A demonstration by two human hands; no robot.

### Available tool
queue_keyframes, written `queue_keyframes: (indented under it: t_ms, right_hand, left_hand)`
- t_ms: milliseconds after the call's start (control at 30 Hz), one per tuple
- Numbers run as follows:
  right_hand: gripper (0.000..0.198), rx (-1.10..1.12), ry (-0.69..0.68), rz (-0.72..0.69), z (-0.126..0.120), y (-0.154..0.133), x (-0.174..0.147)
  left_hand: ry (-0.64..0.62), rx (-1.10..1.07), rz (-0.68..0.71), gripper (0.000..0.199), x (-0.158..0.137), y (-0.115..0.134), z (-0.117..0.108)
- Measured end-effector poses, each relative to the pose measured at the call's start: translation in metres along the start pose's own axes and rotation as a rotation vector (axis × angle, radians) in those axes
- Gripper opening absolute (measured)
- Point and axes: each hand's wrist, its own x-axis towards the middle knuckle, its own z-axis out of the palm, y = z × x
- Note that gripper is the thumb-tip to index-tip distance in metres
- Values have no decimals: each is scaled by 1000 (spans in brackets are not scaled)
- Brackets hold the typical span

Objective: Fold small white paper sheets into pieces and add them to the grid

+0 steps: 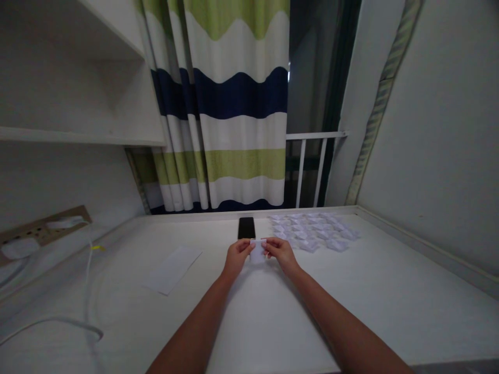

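Observation:
Between my two hands is a small white piece of paper, held up above the white desk. My left hand pinches its left edge with thumb and fingers. At the right edge, my right hand grips the same paper in a pinch. Just beyond the hands lies a black phone, flat on the desk. To the right of it, several folded white paper pieces are laid out in rows. A flat white sheet stack rests left of my left hand.
The white desk runs back to a striped curtain and a white railing. On the left wall is a socket panel with plugs, and a white cable trails over the desk. A shelf juts out above.

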Motion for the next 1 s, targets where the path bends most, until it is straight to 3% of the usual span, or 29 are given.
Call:
queue_keyframes:
  t_ms: [1000]
  right_hand:
    - [29, 31, 7, 24, -1, 0, -1]
  left_hand:
    - [90, -3, -58, 29, 1, 0, 4]
